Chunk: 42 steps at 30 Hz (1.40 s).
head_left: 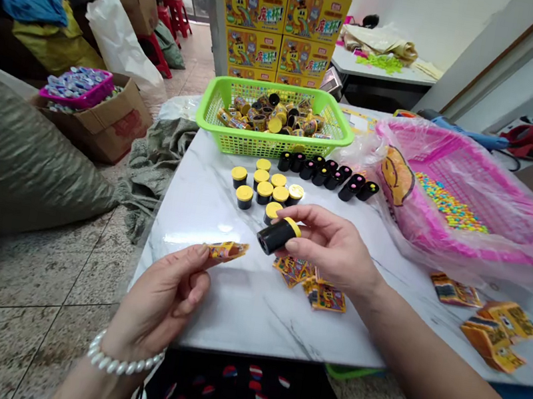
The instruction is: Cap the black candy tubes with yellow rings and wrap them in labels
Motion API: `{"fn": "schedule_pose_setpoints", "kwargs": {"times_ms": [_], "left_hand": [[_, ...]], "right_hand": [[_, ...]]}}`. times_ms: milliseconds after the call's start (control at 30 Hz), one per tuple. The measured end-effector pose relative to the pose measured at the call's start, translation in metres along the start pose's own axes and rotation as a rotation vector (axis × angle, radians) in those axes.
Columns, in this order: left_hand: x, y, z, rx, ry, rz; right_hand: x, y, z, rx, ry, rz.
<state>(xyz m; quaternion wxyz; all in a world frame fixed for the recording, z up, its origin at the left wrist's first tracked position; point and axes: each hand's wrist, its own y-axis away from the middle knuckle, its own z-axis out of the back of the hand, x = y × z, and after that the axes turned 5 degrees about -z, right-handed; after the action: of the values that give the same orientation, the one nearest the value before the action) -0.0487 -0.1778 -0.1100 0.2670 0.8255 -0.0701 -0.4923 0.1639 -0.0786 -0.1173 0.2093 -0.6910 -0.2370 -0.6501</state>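
Note:
My left hand pinches a small printed orange sleeve between thumb and fingers, above the table's near left part. In my right hand is a black cup with a yellow lid, tilted on its side, lid toward my palm. Cup and sleeve are apart. Beneath my right hand lies a loose pile of flat printed sleeves. Just beyond it stand several black cups with yellow lids, upright in a cluster. To their right are several black cups with small coloured candies on top.
A green basket of wrapped cups stands at the table's back. On the right sits a pink basket lined with plastic, holding colourful candies. More printed sleeves lie at right. Stacked yellow cartons rise behind.

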Motion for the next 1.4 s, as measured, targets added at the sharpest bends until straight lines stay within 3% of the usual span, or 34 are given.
{"fn": "schedule_pose_setpoints", "kwargs": {"times_ms": [100, 233, 433, 600, 900, 1033, 1100, 1233, 1400], "left_hand": [[0.001, -0.006, -0.007, 0.028, -0.025, -0.027], [0.005, -0.012, -0.015, 0.076, 0.003, 0.009], [0.004, -0.021, -0.022, 0.139, 0.066, 0.068], [0.008, -0.025, -0.028, 0.140, 0.074, 0.103], [0.010, -0.019, -0.031, 0.087, -0.042, -0.022], [0.009, -0.014, -0.026, 0.012, -0.102, -0.235], [0.008, -0.012, -0.022, 0.100, -0.195, -0.313], [0.005, -0.014, -0.014, 0.349, -0.409, -0.226], [-0.002, -0.015, -0.019, 0.343, -0.548, -0.311]], "right_hand": [[0.005, 0.003, -0.001, 0.020, -0.119, 0.015], [0.002, 0.004, -0.006, 0.038, -0.097, -0.018], [0.000, 0.006, -0.007, -0.072, 0.044, -0.053], [-0.004, 0.011, -0.010, -0.165, 0.236, 0.031], [-0.006, 0.013, -0.007, -0.169, 0.305, 0.127], [-0.003, 0.013, -0.003, -0.145, 0.259, 0.150], [-0.002, 0.013, -0.002, -0.081, 0.272, 0.208], [0.003, 0.012, -0.001, 0.004, 0.441, 0.416], [0.005, 0.013, -0.002, 0.003, 0.516, 0.409]]}}
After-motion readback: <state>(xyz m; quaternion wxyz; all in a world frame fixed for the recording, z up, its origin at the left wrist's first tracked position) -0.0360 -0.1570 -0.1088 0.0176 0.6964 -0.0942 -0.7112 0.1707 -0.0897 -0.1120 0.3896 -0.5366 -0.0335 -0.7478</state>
